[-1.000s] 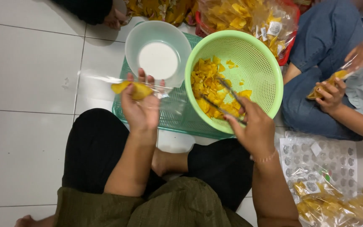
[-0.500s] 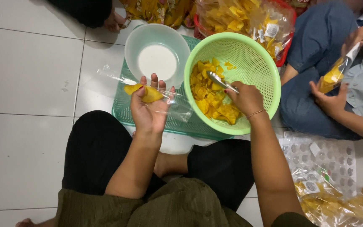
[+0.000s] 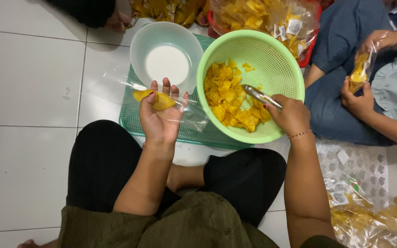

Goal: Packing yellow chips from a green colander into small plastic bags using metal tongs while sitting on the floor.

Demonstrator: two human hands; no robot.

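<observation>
left hand: palm up over the teal tray, fingers curled around a clear plastic bag with a few yellow chips in it
right hand: closed on metal tongs, inside the green colander
tongs' axis: slanting from the hand up and to the left, tips aimed at the chip pile
bag's axis: roughly left to right, filled end left; I cannot tell where its mouth is
key relation: chips lie just left of the right hand, bag further left; 1 hand, the right, is nearer
nearby: white bowl above the bag; another person's hands hold a bag at right
</observation>
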